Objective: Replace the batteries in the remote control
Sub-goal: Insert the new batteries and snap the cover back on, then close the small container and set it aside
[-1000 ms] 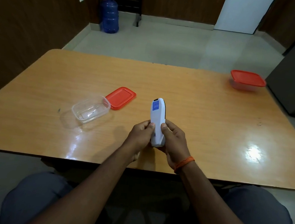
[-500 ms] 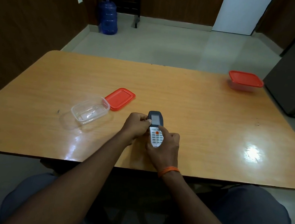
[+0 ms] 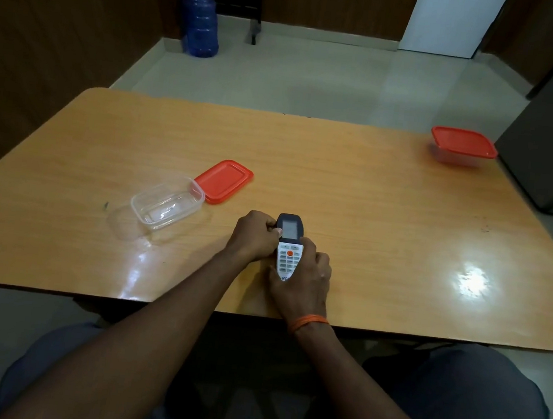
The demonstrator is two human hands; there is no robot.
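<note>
Head view, from your own seat at a wooden table: at far left, a clear plastic box is sitting open and empty, with its red lid lying flat just beside its far right corner. At centre, near the table's front edge, you are holding the remote control face up, its dark screen end pointing away from you and its white keypad toward you. Your left hand is pinching the screen end from the left side, while your right hand, an orange band circling its wrist, is wrapping around the keypad end from the right and below. Both hands are gripping the remote, close together. At far right, near the table's back corner, a second box is sitting closed under a red lid.
</note>
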